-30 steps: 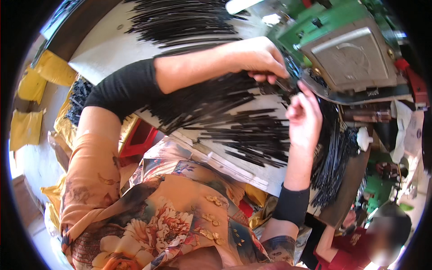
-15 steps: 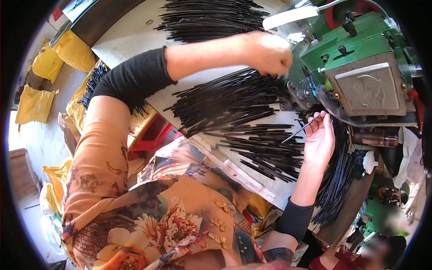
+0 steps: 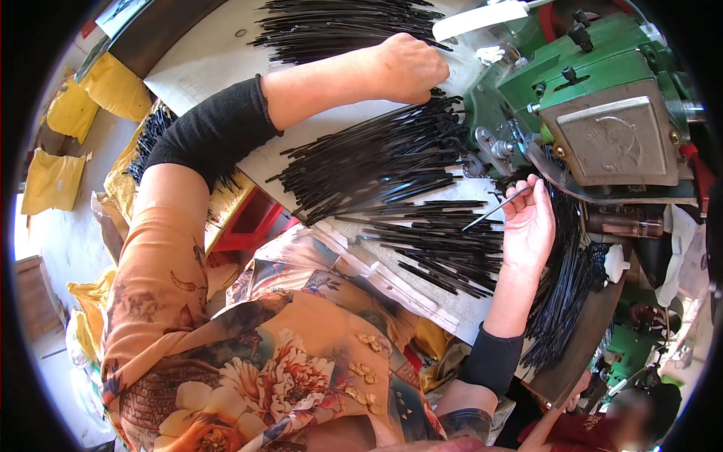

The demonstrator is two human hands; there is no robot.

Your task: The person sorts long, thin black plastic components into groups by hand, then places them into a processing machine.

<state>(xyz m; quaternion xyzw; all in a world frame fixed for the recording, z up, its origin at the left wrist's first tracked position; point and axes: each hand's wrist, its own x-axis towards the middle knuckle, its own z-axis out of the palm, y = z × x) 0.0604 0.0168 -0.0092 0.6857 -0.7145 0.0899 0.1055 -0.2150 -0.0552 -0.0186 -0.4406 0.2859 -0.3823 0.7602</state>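
Observation:
My left hand point(image 3: 413, 69) is closed in a fist between two piles of thin black rods, its back toward me. The fingertips are hidden beneath, so I cannot make out what they hold. Just below it lies the middle pile of rods point(image 3: 369, 154), its right end close to the green machine point(image 3: 595, 75). My right hand point(image 3: 531, 224), palm up, pinches one thin dark rod point(image 3: 486, 216) between thumb and fingers. That rod slants down to the left above a smaller, looser group of black rods point(image 3: 429, 239).
Another rod pile point(image 3: 339, 26) lies at the table's far side, near a white lamp bar point(image 3: 482, 20). A long bundle of dark rods point(image 3: 561, 309) hangs right of my right forearm. Yellow sacks point(image 3: 113, 84) stand at left. A person in dark red point(image 3: 576, 433) sits at lower right.
My left hand has pulled back leftward, away from the machine and toward the gap between the piles. My right hand still pinches the rod, nearly unmoved. The whole view has shifted slightly.

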